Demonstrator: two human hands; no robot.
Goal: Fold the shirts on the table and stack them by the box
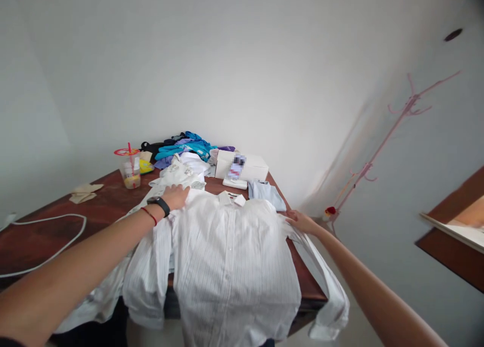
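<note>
A white striped button-up shirt (pixel 230 266) lies front side up, its collar toward the wall. Its lower part hangs over the near table edge, and its sleeves spread to both sides. My left hand (pixel 177 196), wearing a dark watch and a red cord on the wrist, is closed on the shirt's shoulder at the left. At the opposite shoulder, my right hand (pixel 301 221) pinches the fabric near the top of the sleeve. Other white garments (pixel 181 170) lie beyond my left hand and beneath that arm.
A folded light-blue garment (pixel 266 194) lies beside a white box (pixel 257 168) and a phone (pixel 236 166) on a stand. Colourful clothes (pixel 189 146) are heaped by the wall. A lidded cup (pixel 131 170), a beige cloth (pixel 85 192) and a white cable (pixel 71 246) occupy the left. A pink rack (pixel 389 130) stands right.
</note>
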